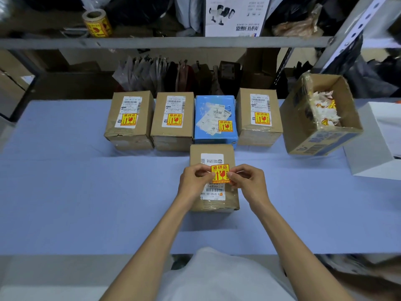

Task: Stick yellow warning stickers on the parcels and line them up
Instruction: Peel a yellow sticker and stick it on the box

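A yellow warning sticker (220, 173) is held just above a brown parcel (213, 205) at the table's middle. My left hand (194, 180) pinches its left edge and my right hand (249, 181) pinches its right edge. Behind stands a row of several parcels, each with a yellow sticker: a brown one (129, 120), a second brown one (173, 121), a blue one (214, 119) and another brown one (259, 117). Whether the held sticker touches the parcel's white label cannot be told.
An open cardboard box (321, 135) with crumpled sticker backings stands at the right, next to a white box (377, 144). A roll of yellow stickers (97, 23) sits on the shelf above. The blue table cover (86, 192) stretches to both sides.
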The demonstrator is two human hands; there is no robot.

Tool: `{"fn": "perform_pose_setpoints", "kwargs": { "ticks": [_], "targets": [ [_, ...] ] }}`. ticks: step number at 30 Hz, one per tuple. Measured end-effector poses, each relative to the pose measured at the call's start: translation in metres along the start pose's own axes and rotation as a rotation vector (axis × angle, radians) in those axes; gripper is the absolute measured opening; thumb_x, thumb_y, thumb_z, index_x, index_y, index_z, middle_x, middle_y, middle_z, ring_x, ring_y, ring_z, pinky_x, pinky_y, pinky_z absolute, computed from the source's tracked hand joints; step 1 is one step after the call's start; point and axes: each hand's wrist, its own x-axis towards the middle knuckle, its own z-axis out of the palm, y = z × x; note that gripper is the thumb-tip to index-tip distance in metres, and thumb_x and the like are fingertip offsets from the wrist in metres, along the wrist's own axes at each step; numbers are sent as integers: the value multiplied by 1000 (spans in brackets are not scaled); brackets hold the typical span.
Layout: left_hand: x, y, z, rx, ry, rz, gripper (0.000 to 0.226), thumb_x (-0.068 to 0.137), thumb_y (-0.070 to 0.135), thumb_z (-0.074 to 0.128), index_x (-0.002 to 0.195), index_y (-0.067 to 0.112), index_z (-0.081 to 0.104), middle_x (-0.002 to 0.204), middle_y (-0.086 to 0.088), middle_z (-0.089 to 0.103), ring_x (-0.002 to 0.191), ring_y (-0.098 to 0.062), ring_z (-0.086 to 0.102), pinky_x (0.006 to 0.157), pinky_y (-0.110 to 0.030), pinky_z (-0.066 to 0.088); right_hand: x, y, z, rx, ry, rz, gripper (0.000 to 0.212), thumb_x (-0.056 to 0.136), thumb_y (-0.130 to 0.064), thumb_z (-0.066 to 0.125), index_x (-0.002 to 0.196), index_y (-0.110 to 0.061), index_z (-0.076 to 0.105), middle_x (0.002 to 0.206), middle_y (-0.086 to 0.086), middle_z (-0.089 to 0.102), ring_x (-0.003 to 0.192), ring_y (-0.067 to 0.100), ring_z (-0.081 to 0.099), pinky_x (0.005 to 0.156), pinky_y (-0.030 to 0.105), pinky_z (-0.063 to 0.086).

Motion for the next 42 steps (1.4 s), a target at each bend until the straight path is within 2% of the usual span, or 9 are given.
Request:
{"fn": "perform_pose_setpoints", "kwargs": {
  "ticks": [6, 10, 13, 15, 17, 21, 29, 37, 42],
  "targets": [
    [-3, 4, 7, 51, 6, -24, 11, 81, 18, 73, 92, 18, 70, 90, 0, 71, 80, -7, 66, 60, -14, 46, -3, 2, -3, -13, 36, -10, 4, 81, 1, 70, 81, -3, 70, 73, 13, 69, 63, 19, 64, 54, 21, 54],
    [-3, 5, 11, 92, 26, -29, 29, 80, 20, 74, 106, 17, 61, 91, 0, 70, 77, -3, 63, 53, -12, 43, -3, 8, -3, -69, 92, -10, 7, 81, -2, 71, 86, -5, 68, 70, 6, 70, 67, 20, 67, 59, 23, 56],
    [-1, 5, 8, 119, 32, -43, 42, 78, 20, 76, 109, 18, 47, 84, 3, 66, 76, 0, 57, 56, -18, 42, -2, 12, -5, -126, 115, 3, 36, 79, -8, 75, 109, -14, 55, 67, 5, 71, 70, 19, 70, 70, 27, 55],
    [0, 4, 7, 145, 26, -51, 41, 79, 19, 76, 108, 16, 47, 82, 2, 66, 79, -4, 59, 57, -19, 42, -1, 12, -5, -161, 109, 18, 42, 79, -9, 75, 112, -15, 50, 68, 4, 71, 71, 15, 69, 72, 27, 54],
    [1, 3, 9, 163, 37, -65, 40, 79, 18, 76, 107, 15, 47, 88, -1, 66, 86, -12, 61, 58, -20, 44, 0, 11, -3, -201, 105, 28, 40, 79, -8, 74, 111, -14, 50, 70, 4, 71, 72, 14, 69, 71, 28, 54],
    [4, 1, 14, 233, 76, -81, 41, 78, 19, 75, 106, 17, 45, 105, -7, 65, 90, -17, 62, 60, -24, 49, 2, 13, 0, -261, 121, 29, 35, 79, -9, 73, 107, -13, 52, 71, 6, 70, 72, 16, 69, 71, 35, 56],
    [6, 3, 15, 321, 82, -130, 43, 76, 20, 76, 103, 18, 44, 111, -7, 60, 95, -22, 61, 75, -37, 56, 4, 14, 1, -295, 103, 48, 32, 76, -7, 72, 102, -12, 53, 69, 5, 70, 72, 17, 69, 68, 34, 55],
    [4, 4, 11, 367, 73, -164, 43, 75, 19, 76, 106, 16, 45, 115, -5, 57, 94, -20, 58, 74, -34, 53, 3, 13, 6, -304, 90, 76, 31, 75, -6, 71, 100, -14, 54, 75, 9, 70, 75, 20, 69, 68, 36, 56],
    [1, 0, 4, 375, 85, -176, 42, 74, 21, 76, 103, 14, 47, 111, -4, 58, 92, -21, 56, 71, -31, 49, -1, 15, 12, -315, 71, 92, 28, 74, -7, 70, 96, -16, 55, 74, 9, 70, 76, 20, 69, 66, 37, 55]
  ]
}}
